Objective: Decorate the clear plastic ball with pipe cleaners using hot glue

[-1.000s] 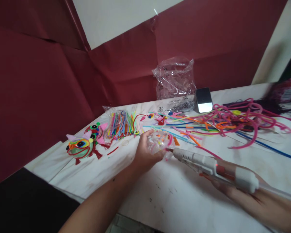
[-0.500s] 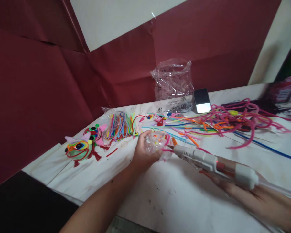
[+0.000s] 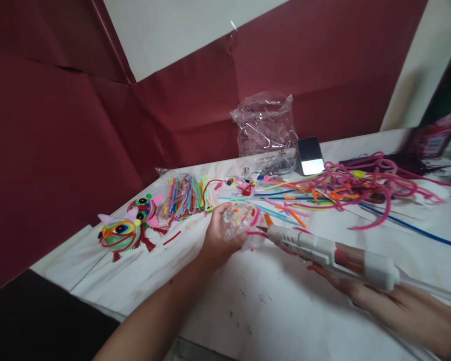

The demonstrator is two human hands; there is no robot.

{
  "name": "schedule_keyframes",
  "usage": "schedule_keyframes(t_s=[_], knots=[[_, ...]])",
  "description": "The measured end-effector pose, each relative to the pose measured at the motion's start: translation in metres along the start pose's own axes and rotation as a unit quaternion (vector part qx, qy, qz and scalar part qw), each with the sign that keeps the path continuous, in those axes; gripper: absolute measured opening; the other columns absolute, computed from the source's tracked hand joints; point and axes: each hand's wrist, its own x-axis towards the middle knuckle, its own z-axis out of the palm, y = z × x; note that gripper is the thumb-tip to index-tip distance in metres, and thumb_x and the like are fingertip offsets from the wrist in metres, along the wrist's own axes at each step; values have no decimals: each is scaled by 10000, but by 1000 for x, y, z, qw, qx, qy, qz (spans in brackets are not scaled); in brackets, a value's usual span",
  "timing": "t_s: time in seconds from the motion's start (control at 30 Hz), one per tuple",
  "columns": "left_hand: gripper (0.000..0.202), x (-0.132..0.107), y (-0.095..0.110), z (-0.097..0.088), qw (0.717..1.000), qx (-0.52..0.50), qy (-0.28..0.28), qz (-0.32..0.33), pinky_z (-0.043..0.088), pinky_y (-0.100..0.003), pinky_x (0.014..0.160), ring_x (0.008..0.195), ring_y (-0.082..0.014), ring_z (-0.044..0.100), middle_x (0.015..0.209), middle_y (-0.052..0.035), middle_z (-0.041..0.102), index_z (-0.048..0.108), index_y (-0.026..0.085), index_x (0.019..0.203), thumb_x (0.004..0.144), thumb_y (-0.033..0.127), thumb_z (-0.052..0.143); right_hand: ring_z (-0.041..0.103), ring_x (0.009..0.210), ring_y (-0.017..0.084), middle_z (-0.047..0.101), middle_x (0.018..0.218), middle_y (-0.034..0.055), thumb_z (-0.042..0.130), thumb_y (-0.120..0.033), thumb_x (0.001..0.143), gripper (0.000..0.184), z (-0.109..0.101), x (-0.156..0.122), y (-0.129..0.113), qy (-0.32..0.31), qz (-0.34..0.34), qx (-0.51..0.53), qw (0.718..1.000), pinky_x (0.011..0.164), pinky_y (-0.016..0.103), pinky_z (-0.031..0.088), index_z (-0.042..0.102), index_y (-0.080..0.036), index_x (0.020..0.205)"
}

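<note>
My left hand [image 3: 218, 231] is wrapped round a clear plastic ball [image 3: 237, 220] with coloured bits on it and a pink pipe cleaner [image 3: 256, 232] along its right side. My right hand [image 3: 364, 291] grips a white glue gun [image 3: 323, 248] with a small red light on its body. The nozzle points left, close to the pink strand; I cannot tell whether they touch. A clear glue stick [image 3: 428, 290] trails out of the gun's back end. Part of my right hand is hidden behind the gun.
Two decorated fish-like figures [image 3: 122, 233] stand at the left. Bagged pipe cleaners [image 3: 184, 195] lie behind my left hand, with a tangle of pink ones [image 3: 379, 183] at the right. A phone-like device [image 3: 310, 155] leans at the back beside a clear plastic bag [image 3: 265, 125].
The view has shifted slightly, so most things sit a little further left. The nozzle remains close to the ball, and both hands keep their holds.
</note>
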Motion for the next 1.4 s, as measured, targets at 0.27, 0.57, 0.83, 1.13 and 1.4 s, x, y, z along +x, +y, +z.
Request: schedule_keyframes(t_s=[0.27, 0.57, 0.83, 1.13, 1.4], knots=[[677, -1, 1, 0, 1000, -28, -14, -4, 496, -315, 824, 987, -213, 594, 1167, -79, 557, 390, 213, 1193, 618, 260, 745, 708, 736, 248, 745, 769, 15, 457, -442, 805, 298, -3, -1, 2, -60, 18, 35, 997, 586, 256, 579, 681, -257, 871], [665, -1, 5, 1, 999, -37, -18, -12, 491, -288, 784, 950, -196, 597, 1117, -74, 571, 391, 202, 1171, 609, 244, 745, 701, 838, 266, 754, 901, -3, 416, -521, 808, 380, -1, -4, 18, -32, 36, -12, 999, 675, 304, 582, 713, -302, 898], [684, -1, 4, 1, 1000, -26, -6, -8, 485, -321, 836, 995, -221, 591, 1141, -80, 567, 405, 200, 1181, 598, 274, 755, 705, 790, 251, 749, 833, 2, 415, -507, 817, 348, 2, -7, 15, -52, 26, 9, 998, 611, 275, 583, 686, -300, 886], [678, -2, 6, 4, 1000, 6, 0, -8, 487, -312, 826, 967, -210, 590, 1086, -63, 593, 418, 195, 1174, 588, 251, 753, 699, 828, 243, 739, 846, 17, 471, -413, 800, 283, 3, -9, 14, -104, 12, 27, 994, 667, 261, 578, 681, -267, 921], [670, -3, 4, 6, 1000, -1, 1, -24, 502, -297, 783, 951, -206, 598, 1107, -70, 589, 423, 199, 1176, 590, 225, 747, 714, 757, 241, 752, 808, 2, 519, -457, 737, 281, 4, -11, 15, -18, 18, -41, 999, 651, 268, 586, 715, -273, 818]])
